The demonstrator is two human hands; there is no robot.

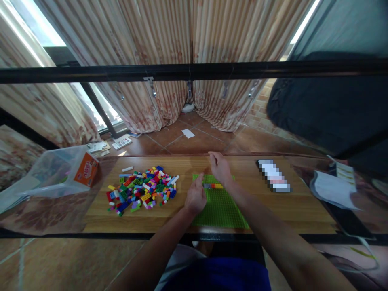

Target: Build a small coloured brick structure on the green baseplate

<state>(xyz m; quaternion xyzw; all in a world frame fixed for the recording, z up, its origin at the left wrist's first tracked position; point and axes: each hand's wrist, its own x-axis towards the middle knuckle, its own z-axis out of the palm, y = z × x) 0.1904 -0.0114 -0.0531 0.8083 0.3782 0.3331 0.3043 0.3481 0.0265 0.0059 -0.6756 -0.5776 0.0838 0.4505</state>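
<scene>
A green baseplate (222,208) lies on the wooden table (291,202) in front of me. A short row of small bricks (213,186) in grey, red, orange and yellow sits near the plate's far edge. My left hand (195,198) rests on the plate's left edge, fingers curled, thumb toward the brick row. My right hand (220,166) hovers over the plate's far edge just behind the row, fingers bent downward; I cannot see anything in it. A heap of several loose coloured bricks (141,188) lies to the left of the plate.
A clear plastic tub (51,173) with an orange label lies on its side at the table's left. A phone-like flat object (274,176) lies to the right, with papers (332,184) beyond it. A black bar (194,72) crosses the view above; curtains hang behind.
</scene>
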